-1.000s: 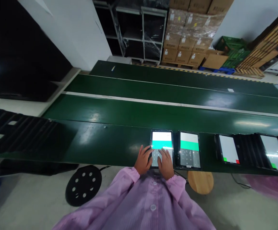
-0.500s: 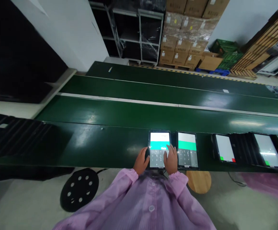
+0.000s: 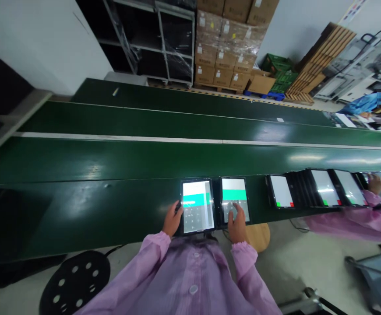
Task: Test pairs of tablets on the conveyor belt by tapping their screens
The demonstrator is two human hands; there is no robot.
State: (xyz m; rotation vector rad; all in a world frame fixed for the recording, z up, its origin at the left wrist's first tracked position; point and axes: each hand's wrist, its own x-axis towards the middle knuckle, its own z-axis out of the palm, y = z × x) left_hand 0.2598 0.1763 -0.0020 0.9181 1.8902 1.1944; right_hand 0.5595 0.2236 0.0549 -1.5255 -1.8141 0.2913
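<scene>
Two tablets lie side by side on the green bench, screens lit. The left tablet (image 3: 197, 205) shows a white and turquoise screen with a keypad, crossed by a pale vertical band. My left hand (image 3: 172, 219) is at its left edge, thumb and fingers apart, touching the rim without visibly gripping it. The right tablet (image 3: 234, 194) has a similar calculator-like screen, with a greyer keypad. Over its lower keypad is my right hand (image 3: 237, 222), open, fingers slightly bent and apart; I cannot tell whether a fingertip touches the glass.
Further right on the green bench (image 3: 128, 159) lie several tablets (image 3: 325, 188) with white screens and small green and red corners. A co-worker's hand (image 3: 376, 183) and pink sleeve are beyond them. A wooden stool (image 3: 259, 236) and black perforated stool (image 3: 75, 282) stand below the front edge.
My right hand has moved from the left tablet to the right one. The left tablet's screen now carries a pale vertical band. The view has swung right, bringing co-workers into sight.
</scene>
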